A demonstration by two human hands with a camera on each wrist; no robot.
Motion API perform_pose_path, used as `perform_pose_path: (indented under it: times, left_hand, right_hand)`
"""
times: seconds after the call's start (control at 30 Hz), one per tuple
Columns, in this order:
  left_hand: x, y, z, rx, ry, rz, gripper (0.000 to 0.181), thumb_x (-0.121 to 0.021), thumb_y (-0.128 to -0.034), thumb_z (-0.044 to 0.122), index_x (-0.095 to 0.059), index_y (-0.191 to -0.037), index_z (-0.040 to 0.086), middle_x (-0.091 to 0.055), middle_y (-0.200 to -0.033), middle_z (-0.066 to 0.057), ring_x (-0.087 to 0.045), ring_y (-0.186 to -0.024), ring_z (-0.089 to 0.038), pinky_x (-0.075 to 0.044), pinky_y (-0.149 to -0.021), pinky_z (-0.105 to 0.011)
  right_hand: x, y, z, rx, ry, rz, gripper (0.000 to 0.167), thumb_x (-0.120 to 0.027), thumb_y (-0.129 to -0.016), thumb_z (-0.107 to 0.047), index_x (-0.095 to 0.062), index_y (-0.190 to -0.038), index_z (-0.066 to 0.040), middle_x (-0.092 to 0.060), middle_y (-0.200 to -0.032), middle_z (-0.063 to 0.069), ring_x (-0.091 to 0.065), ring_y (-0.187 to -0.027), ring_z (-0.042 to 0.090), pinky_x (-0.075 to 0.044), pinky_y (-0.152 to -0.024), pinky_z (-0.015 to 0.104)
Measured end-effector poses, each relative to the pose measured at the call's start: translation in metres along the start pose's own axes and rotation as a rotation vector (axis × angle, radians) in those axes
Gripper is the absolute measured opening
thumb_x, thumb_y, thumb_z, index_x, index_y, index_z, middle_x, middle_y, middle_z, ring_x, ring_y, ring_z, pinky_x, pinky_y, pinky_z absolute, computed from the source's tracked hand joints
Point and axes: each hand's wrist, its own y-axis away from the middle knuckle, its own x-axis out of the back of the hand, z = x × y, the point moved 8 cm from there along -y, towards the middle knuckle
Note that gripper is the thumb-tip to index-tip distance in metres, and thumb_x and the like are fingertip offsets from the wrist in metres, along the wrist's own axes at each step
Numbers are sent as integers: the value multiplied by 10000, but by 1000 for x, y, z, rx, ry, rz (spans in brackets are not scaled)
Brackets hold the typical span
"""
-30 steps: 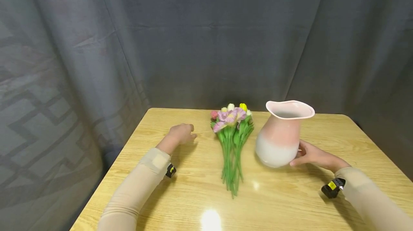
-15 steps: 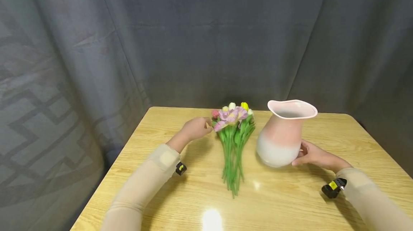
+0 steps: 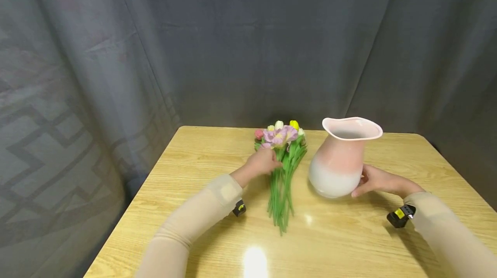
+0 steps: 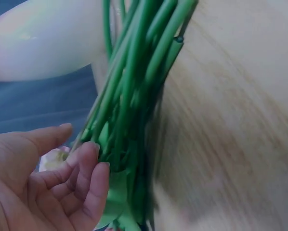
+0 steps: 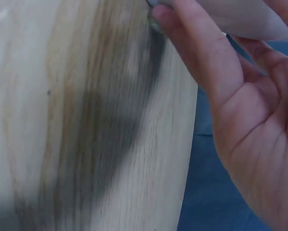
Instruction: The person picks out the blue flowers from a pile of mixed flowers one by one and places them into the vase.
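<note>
Over the upper stems of a flower bunch, my left hand reaches in from the left. In the left wrist view, the left hand has loosely bent fingers beside the green stems, thumb apart, not closed round them. A pink and white vase stands right of the bunch. My right hand holds its lower right side, thumb in front and fingers partly hidden behind. In the right wrist view, the right hand spreads its fingers round the vase's pale surface.
The flowers and vase are on a light wooden table. Grey curtains hang behind it and at the left side. Dark devices are worn at both wrists.
My left hand has moved right, from beside the bunch to over its upper stems. The right hand remains at the vase, which stays in place.
</note>
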Motion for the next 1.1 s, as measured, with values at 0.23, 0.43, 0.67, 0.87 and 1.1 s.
perform_pose_path:
  times: [0.23, 0.43, 0.67, 0.87, 1.1]
  left_hand:
    - [-5, 1, -3, 44, 50, 42, 440, -682, -896, 350, -523, -536, 153, -566, -474, 12, -547, -425, -101, -411, -442, -226]
    - [-9, 2, -6, 73, 142, 76, 346, -702, -881, 339, -568, -636, 136, -595, -530, 12, -579, -458, -110, -465, -478, -236]
    - [-13, -1, -4, 69, 154, 105, 298, -699, -889, 282, -578, -664, 128, -611, -552, 4, -594, -474, -108, -487, -502, -229]
    - [-1, 6, 4, 48, 305, 145, 164, -662, -917, 183, -612, -798, 82, -627, -630, -9, -599, -487, -108, -509, -518, -210]
    - [66, 22, 12, -39, 459, 326, 136, -645, -934, 167, -618, -898, 39, -639, -730, -70, -600, -494, -112, -501, -456, -226]
  right_hand:
    - [-4, -1, 4, -36, 17, -31, 757, -796, -760, -65, -345, -1348, 87, -535, -1261, 163, -549, -1051, -24, -484, -862, 206]
    - [-5, -2, 5, -19, 18, -39, 739, -801, -752, -54, -360, -1327, 89, -560, -1221, 115, -563, -1030, 5, -486, -855, 209]
    - [-5, -1, 5, -34, 34, -39, 773, -807, -752, -77, -342, -1349, 80, -516, -1278, 218, -544, -1041, -21, -479, -857, 202]
    - [-6, -1, 4, -35, 17, -49, 773, -798, -765, -78, -329, -1356, 92, -504, -1288, 249, -549, -1049, -25, -490, -860, 210]
    - [-4, -2, 7, -35, 29, -48, 750, -794, -777, -101, -350, -1349, 91, -528, -1274, 220, -559, -1046, -30, -499, -853, 213]
